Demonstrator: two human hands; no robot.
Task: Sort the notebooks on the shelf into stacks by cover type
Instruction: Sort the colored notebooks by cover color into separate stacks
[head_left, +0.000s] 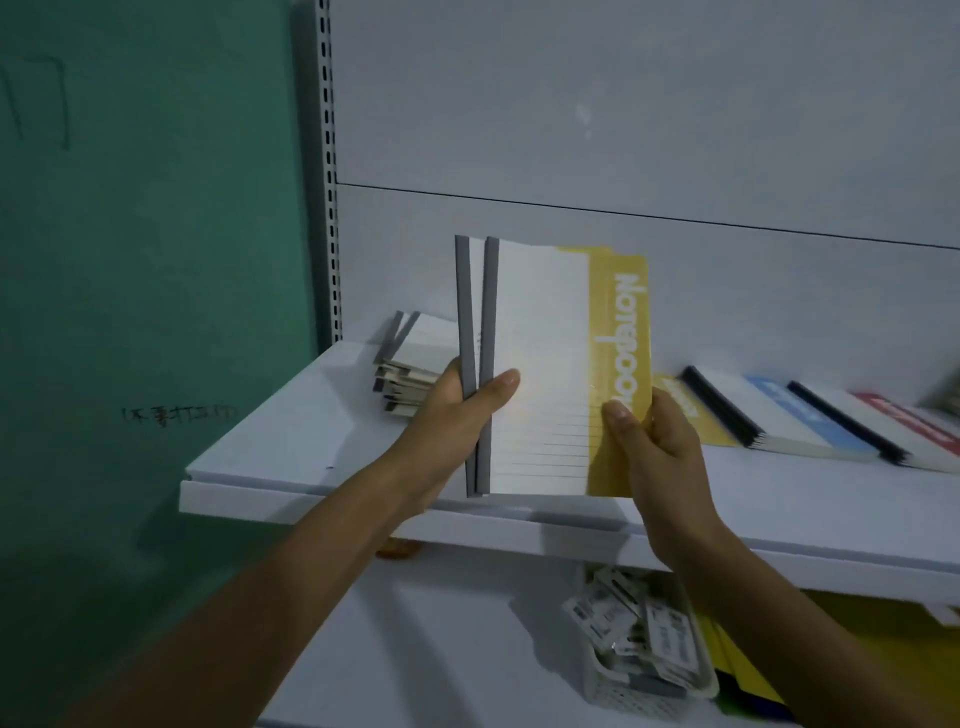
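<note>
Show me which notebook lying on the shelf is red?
The red notebook, farthest right in the row and partly cut off by the picture's edge. Beside it lies the blue notebook, then the yellow notebook further left.

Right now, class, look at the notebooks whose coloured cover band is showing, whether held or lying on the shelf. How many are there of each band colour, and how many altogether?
Yellow-banded lined paper notebooks: 3 (two held upright, one flat on the white metal shelf)
Blue-banded lined paper notebook: 1
Red-banded lined paper notebook: 1
Total: 5
</note>
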